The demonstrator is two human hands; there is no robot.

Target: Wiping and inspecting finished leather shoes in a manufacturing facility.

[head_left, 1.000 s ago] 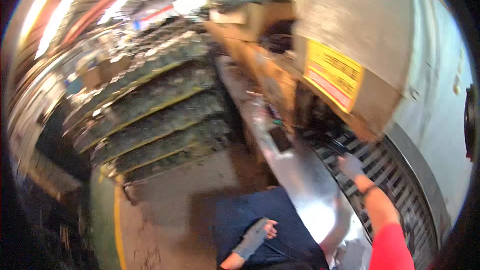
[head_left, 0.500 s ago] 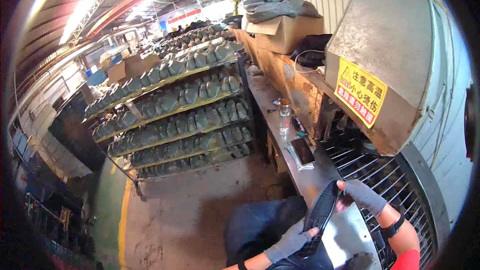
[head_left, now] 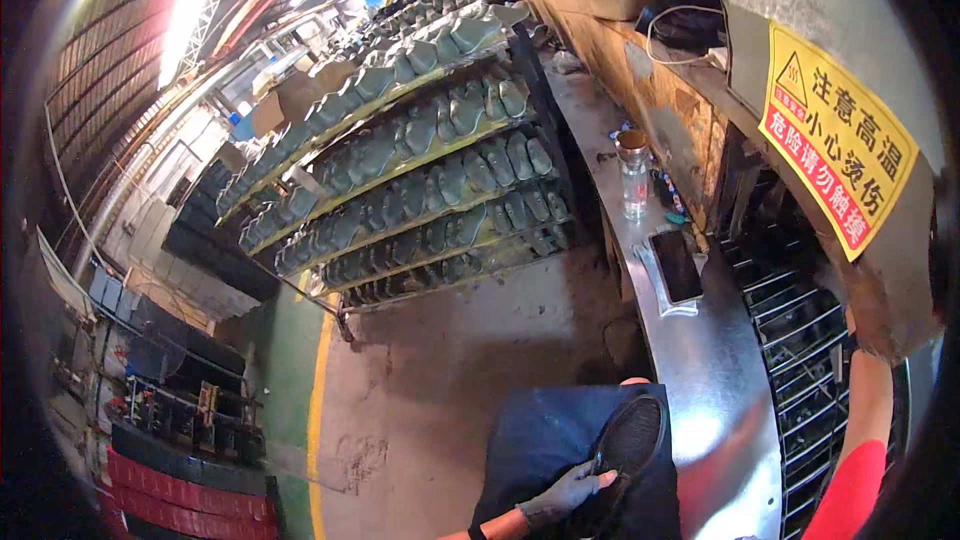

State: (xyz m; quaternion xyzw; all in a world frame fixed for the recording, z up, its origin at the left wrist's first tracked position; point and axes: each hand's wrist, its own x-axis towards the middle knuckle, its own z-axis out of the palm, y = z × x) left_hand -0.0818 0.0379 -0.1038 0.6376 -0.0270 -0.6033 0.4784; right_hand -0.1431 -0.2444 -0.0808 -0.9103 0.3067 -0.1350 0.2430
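Note:
In my gloved left hand (head_left: pixel 568 496) is a black shoe sole (head_left: pixel 634 432), its dark, textured face up, resting over my lap. The thumb lies across the sole and the fingers go under its edge. My right forearm (head_left: pixel 868 402) reaches forward over the metal rack (head_left: pixel 800 380) to the edge of a grey hood (head_left: pixel 890 305). The hood hides my right hand, so what it touches cannot be seen. A yellow warning label (head_left: pixel 840 135) is on the hood.
A metal bench (head_left: pixel 705 370) runs along my right side, with a dark phone (head_left: pixel 676 265) on a cloth and a clear bottle (head_left: pixel 634 180) on it. Beyond stands a tiered rack (head_left: pixel 420 185) full of grey shoe lasts. Red and black stacks (head_left: pixel 190 495) lie at lower left.
My right hand has left the sole and gone right and forward, behind the hood. My left hand has kept hold of the sole and lowered it toward my lap. The view has turned.

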